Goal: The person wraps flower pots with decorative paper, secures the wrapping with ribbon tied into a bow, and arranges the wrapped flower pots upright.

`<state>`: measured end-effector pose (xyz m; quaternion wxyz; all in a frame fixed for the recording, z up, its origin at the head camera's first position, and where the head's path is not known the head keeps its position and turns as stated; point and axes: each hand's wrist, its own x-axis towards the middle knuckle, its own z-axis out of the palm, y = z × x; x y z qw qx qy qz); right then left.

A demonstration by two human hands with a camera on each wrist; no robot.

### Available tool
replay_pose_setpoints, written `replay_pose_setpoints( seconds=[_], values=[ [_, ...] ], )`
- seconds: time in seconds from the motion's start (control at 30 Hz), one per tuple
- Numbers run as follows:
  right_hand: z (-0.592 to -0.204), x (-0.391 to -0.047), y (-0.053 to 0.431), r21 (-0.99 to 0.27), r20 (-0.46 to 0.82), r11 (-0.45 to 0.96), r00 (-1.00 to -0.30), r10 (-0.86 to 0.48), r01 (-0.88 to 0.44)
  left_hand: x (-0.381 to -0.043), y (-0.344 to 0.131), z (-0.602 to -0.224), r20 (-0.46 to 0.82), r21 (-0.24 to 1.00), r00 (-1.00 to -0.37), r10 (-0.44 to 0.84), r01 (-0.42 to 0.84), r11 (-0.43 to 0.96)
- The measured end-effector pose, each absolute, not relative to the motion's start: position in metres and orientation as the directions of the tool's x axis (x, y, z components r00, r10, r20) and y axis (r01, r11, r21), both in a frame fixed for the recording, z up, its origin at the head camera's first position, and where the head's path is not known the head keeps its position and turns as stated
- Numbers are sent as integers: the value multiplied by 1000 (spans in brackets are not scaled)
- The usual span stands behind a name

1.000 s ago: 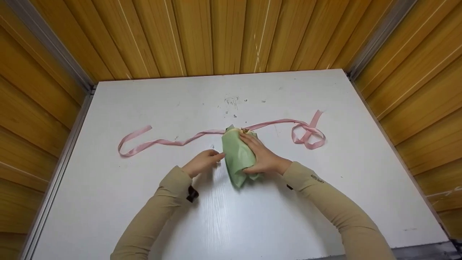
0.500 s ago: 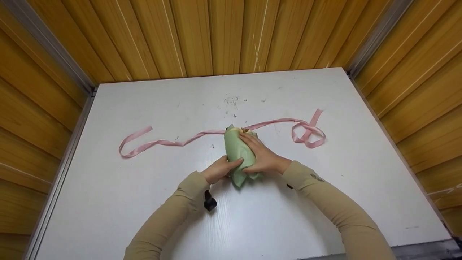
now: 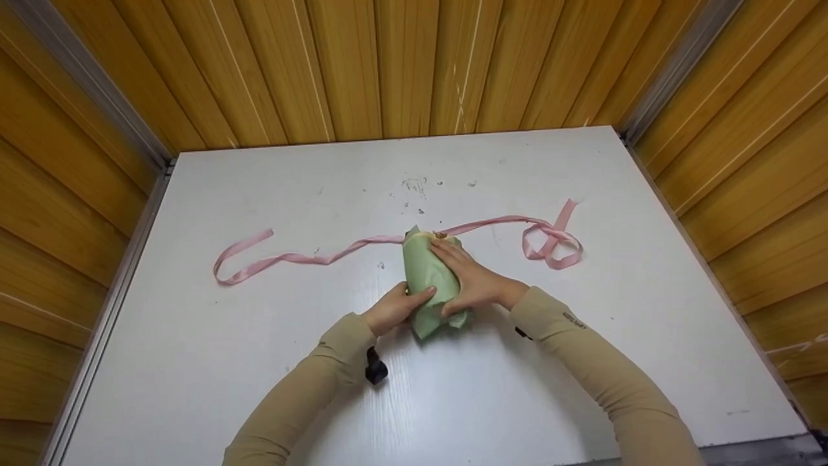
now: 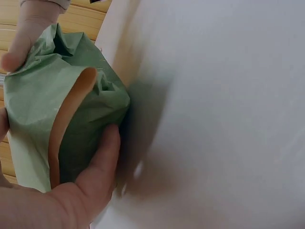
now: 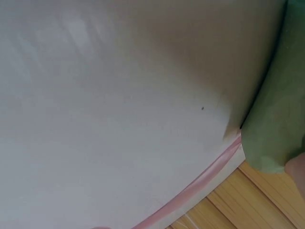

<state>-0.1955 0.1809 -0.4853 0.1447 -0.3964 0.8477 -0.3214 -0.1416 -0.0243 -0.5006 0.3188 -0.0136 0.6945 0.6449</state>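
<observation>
A bundle wrapped in green paper lies near the middle of the table, its far end showing something cream and brown, too small to tell. My left hand grips its lower left side, thumb on top. From the right, my right hand holds the bundle with fingers over its upper part and thumb near the lower fold. In the left wrist view, the paper's loose near edge shows a tan inside, with the left hand's fingers around it. A pink ribbon runs beneath or behind the bundle's far end.
The ribbon's right part ends in loose loops; its left end curls back on the white table. Yellow wood-look panels stand behind and at both sides. Small dark marks dot the tabletop beyond the bundle.
My left hand has moved right from beside the bundle and taken hold of its lower left side. The paper's near end has shifted slightly. My right hand stays on the bundle.
</observation>
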Motion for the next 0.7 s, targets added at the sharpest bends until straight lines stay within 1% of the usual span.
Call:
replay_pose_setpoints(
  seconds=[0.1, 0.17, 0.27, 0.33, 0.37, 0.43, 0.53, 0.6, 0.7],
  values=[
    [-479, -196, 185, -687, 7, 466, -647, -762, -557, -142, -24, -502, -460, 887, -795, 395, -434, 159],
    [-475, -195, 188, -716, -6, 481, -686, -728, -505, -142, -25, -503, -458, 888, -796, 396, -431, 162],
    [-470, -193, 192, -761, -73, 540, -781, -621, -359, -142, -25, -503, -450, 892, -799, 399, -424, 158],
    [-469, -192, 196, -784, -161, 578, -827, -539, -225, -142, -25, -503, -446, 894, -801, 399, -419, 158],
    [-470, -191, 197, -795, -218, 588, -837, -502, -146, -142, -25, -503, -445, 895, -802, 399, -417, 159],
    [-472, -191, 201, -806, -329, 592, -827, -455, -5, -142, -25, -503, -446, 894, -802, 398, -418, 158],
    [-478, -188, 206, -831, -459, 526, -761, -458, 184, -141, -26, -503, -445, 895, -804, 394, -412, 170],
    [-480, -185, 206, -837, -503, 482, -714, -488, 260, -141, -26, -504, -438, 898, -805, 399, -407, 165],
    [-484, -182, 205, -836, -533, 445, -670, -517, 321, -140, -26, -504, -428, 903, -807, 406, -403, 150]
  ],
)
